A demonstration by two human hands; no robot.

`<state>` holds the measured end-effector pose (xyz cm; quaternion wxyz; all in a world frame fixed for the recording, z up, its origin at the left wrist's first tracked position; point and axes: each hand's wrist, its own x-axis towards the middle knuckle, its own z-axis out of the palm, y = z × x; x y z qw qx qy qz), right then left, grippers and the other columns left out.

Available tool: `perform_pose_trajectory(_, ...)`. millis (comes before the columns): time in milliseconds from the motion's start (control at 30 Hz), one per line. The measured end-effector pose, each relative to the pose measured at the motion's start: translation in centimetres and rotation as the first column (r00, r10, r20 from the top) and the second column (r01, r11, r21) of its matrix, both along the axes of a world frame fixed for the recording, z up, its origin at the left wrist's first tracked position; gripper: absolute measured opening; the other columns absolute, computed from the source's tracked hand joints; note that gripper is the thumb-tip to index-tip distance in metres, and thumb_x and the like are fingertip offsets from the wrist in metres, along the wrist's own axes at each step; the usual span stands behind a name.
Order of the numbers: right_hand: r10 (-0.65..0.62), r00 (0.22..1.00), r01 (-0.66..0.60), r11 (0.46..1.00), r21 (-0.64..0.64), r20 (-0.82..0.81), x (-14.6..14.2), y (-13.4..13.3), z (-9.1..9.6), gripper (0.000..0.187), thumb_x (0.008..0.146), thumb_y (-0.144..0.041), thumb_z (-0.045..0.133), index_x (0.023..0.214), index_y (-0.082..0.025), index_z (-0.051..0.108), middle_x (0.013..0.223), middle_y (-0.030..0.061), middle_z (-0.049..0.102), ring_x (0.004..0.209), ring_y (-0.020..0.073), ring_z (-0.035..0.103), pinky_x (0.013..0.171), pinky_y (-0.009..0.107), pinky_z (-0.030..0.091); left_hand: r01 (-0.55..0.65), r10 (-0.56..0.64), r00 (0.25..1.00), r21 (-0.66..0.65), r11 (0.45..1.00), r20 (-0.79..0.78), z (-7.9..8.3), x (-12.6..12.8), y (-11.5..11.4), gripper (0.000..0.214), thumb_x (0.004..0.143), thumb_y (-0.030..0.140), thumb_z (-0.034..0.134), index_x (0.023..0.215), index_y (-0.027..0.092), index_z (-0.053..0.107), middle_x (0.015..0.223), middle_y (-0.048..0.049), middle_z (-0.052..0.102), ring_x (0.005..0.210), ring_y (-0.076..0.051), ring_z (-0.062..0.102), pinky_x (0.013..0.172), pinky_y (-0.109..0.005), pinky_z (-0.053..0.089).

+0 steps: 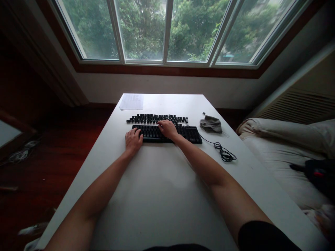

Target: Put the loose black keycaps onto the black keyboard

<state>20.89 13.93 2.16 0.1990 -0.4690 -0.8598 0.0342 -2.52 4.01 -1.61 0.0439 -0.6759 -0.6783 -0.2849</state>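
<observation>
A black keyboard [188,134] lies across the far half of the white table [162,195]. Rows of loose black keycaps [146,118] are laid out just beyond it. My left hand [133,140] rests at the keyboard's left end, fingers curled on its near corner. My right hand [167,129] lies over the keyboard's middle, fingers bent and reaching to its far edge beside the keycaps. Whether its fingertips hold a keycap is hidden.
The keyboard's black cable [224,153] coils on the table to the right. A grey cloth pouch [210,124] lies beyond it. A sheet of paper [131,101] sits at the far left corner. A bed [288,174] stands right of the table, a window [167,31] ahead.
</observation>
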Motion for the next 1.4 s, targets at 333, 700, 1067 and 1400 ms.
perform_pose_trajectory(333,-0.009,0.958,0.004,1.000,0.020,0.287,0.6,4.0,2.2,0.023,0.094,-0.026,0.065,0.113,-0.022,0.078,0.117,0.0138,0.072,0.115,0.0310,0.053,0.092,0.038,0.039,-0.004,0.004,1.000,-0.017,1.000,-0.009,-0.1,0.0,0.2,0.040,0.100,0.036,0.050,0.133,0.020,0.066,0.148,-0.0136,0.058,0.137,-0.033,0.050,0.121,-0.052,0.033)
perform_pose_trajectory(700,0.006,0.947,0.014,0.998,-0.060,0.322,-0.4,6.4,1.6,0.016,0.091,-0.034,0.073,0.098,-0.023,0.081,0.111,0.0134,0.074,0.110,0.0310,0.056,0.090,0.038,0.040,0.001,-0.001,1.000,-0.032,0.999,0.004,0.0,-0.3,0.2,0.041,0.100,0.036,0.050,0.134,0.020,0.066,0.149,-0.0134,0.057,0.138,-0.033,0.049,0.122,-0.052,0.033)
perform_pose_trajectory(1067,-0.010,1.000,0.011,0.998,-0.058,0.014,0.9,5.2,1.4,0.015,0.085,-0.024,0.069,0.100,-0.021,0.071,0.089,0.0053,0.073,0.081,0.0204,0.060,0.075,0.029,0.039,0.004,-0.004,1.000,-0.023,1.000,0.018,-0.1,-0.3,0.2,0.040,0.100,0.037,0.050,0.134,0.021,0.066,0.148,-0.0128,0.057,0.137,-0.033,0.050,0.121,-0.052,0.034)
perform_pose_trajectory(1400,0.134,0.887,-0.228,0.959,-0.166,-0.443,5.5,1.2,-0.1,0.020,0.087,-0.021,0.054,0.097,-0.022,0.071,0.091,0.0030,0.068,0.083,0.0184,0.060,0.077,0.029,0.044,-0.008,0.008,1.000,-0.030,1.000,-0.001,0.0,-0.1,0.1,0.041,0.100,0.036,0.050,0.134,0.021,0.066,0.148,-0.0117,0.058,0.137,-0.032,0.050,0.121,-0.050,0.036)
